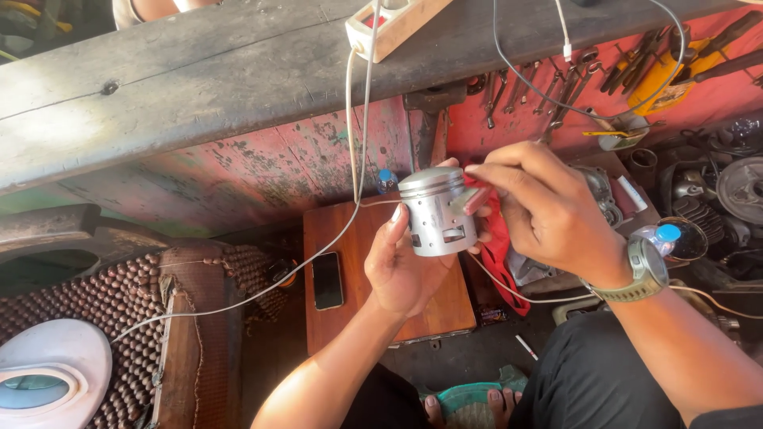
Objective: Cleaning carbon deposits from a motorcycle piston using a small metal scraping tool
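A metal piston (pixel 436 210) sits upright in the left hand (pixel 405 266), whose grip closes around its skirt above a wooden board (pixel 381 274). The right hand (pixel 544 210) pinches a red rag (pixel 499 238) against its side: wiping seems underway, and turning the piston would expose fresh metal. Its far side is hidden.

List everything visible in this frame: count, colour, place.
Cylindrical metal piston: one, silver, held up at centre.
Red cloth: one, behind the piston.
Flat wooden board: one, brown, below the hands.
Black phone: one, on the board.
White power strip: one, on the grey plank.
Hanging hand tools: several, on the red wall.
Clear plastic bottle: one, blue cap, right.
Left hand: holds the piston.
Right hand: wristwatch, pinches the cloth.
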